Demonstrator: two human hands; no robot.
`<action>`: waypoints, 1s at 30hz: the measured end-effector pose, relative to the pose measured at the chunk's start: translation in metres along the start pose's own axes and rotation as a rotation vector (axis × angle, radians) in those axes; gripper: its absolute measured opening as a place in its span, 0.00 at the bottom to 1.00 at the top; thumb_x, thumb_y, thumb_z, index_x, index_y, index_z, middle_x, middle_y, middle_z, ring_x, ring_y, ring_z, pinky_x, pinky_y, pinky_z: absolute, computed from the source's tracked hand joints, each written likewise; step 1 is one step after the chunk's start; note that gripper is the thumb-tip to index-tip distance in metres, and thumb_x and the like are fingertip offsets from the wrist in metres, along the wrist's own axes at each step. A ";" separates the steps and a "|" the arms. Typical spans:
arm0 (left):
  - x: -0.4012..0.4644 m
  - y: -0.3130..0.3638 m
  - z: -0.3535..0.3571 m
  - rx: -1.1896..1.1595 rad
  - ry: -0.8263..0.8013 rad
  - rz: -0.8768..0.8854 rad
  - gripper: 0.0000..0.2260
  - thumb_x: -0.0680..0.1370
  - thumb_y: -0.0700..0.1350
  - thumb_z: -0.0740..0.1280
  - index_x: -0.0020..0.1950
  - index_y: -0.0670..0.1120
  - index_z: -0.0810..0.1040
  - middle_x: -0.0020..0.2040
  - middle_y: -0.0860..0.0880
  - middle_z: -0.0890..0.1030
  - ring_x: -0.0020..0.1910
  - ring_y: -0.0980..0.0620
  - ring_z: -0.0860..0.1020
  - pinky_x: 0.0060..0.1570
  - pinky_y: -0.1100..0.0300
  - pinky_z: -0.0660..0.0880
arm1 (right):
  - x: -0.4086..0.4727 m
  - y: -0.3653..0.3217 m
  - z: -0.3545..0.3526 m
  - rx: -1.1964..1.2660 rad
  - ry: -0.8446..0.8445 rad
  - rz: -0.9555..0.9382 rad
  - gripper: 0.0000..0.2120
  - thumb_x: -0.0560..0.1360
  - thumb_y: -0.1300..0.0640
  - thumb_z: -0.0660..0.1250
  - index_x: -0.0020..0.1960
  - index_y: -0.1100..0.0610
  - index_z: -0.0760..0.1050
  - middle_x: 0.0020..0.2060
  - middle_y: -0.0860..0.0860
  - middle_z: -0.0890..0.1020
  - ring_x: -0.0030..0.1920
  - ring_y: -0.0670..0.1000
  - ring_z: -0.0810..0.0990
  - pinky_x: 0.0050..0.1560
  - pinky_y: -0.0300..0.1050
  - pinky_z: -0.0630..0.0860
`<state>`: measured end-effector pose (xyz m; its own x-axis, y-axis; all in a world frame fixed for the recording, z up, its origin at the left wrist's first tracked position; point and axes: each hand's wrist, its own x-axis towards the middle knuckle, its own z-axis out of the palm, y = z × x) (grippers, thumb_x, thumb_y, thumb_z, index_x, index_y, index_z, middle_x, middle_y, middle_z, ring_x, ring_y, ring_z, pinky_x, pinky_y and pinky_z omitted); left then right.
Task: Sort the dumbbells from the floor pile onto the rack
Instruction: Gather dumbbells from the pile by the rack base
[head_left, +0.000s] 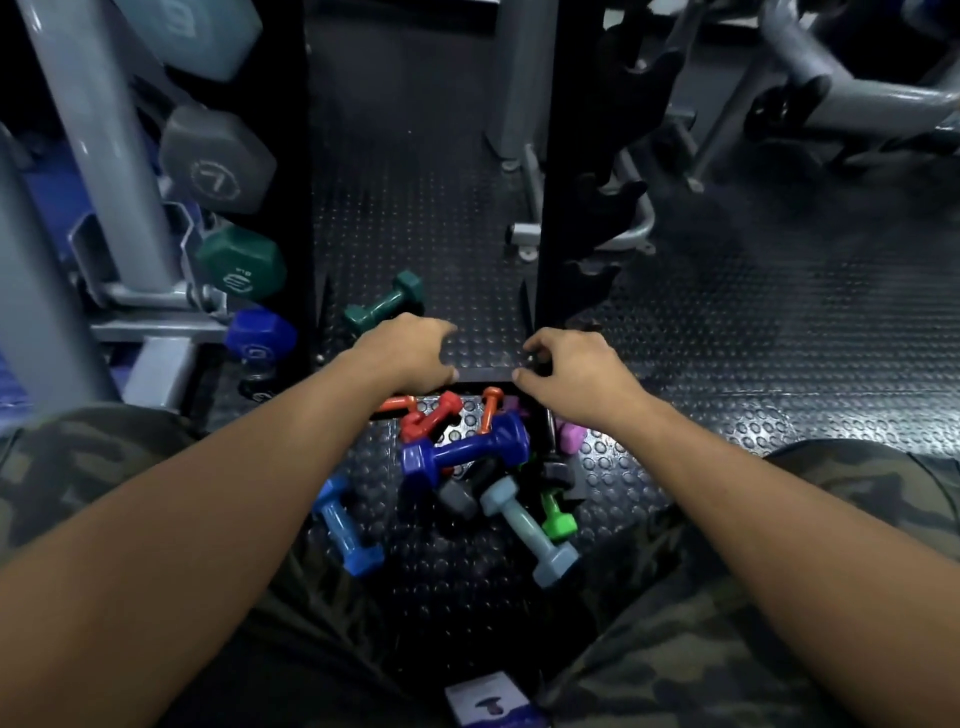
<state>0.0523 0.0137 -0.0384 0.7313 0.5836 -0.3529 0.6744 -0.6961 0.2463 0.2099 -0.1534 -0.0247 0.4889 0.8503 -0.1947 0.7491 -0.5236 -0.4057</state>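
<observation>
A pile of small dumbbells lies on the studded floor between my knees: a dark blue one (462, 452) on top, a light blue one (348, 525), a pale grey one (530, 530), a bright green one (556, 519), red (431, 415), orange (491, 410) and pink (571, 434). A dark green dumbbell (384, 306) lies apart, beyond my left hand. The black rack's left upright (291, 182) carries grey (218, 161), green (244, 262) and blue (260, 338) dumbbells. My left hand (410, 348) and right hand (566, 369) hover over the pile's far edge, fingers curled, holding nothing.
The rack's right upright (556, 208) has bare cradles. Its low crossbar (485, 374) runs between my hands. Grey machine frames stand at the left (104, 156) and back right (857, 93). A small white box (488, 701) lies at the bottom edge.
</observation>
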 end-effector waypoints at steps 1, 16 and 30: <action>0.004 -0.005 0.004 -0.020 -0.021 -0.017 0.35 0.77 0.61 0.71 0.81 0.56 0.63 0.75 0.47 0.73 0.69 0.44 0.75 0.65 0.48 0.76 | 0.005 0.000 0.003 0.003 -0.039 0.027 0.22 0.77 0.41 0.71 0.67 0.51 0.78 0.54 0.49 0.84 0.50 0.50 0.83 0.55 0.51 0.83; 0.090 -0.053 0.115 -0.104 -0.178 -0.362 0.20 0.75 0.56 0.72 0.62 0.46 0.80 0.60 0.44 0.82 0.56 0.42 0.81 0.57 0.49 0.80 | 0.143 0.027 0.139 0.040 -0.209 0.149 0.16 0.77 0.49 0.73 0.55 0.61 0.82 0.50 0.58 0.85 0.50 0.57 0.84 0.54 0.49 0.82; 0.123 -0.063 0.209 -0.293 -0.293 -0.578 0.25 0.77 0.61 0.68 0.70 0.52 0.73 0.64 0.47 0.79 0.62 0.42 0.79 0.57 0.49 0.76 | 0.206 0.031 0.256 0.008 -0.339 0.146 0.14 0.78 0.49 0.70 0.56 0.59 0.80 0.53 0.59 0.84 0.50 0.59 0.83 0.50 0.47 0.78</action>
<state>0.0783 0.0416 -0.2862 0.2185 0.6601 -0.7187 0.9758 -0.1440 0.1644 0.2195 0.0194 -0.3058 0.4135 0.7366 -0.5352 0.6784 -0.6413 -0.3585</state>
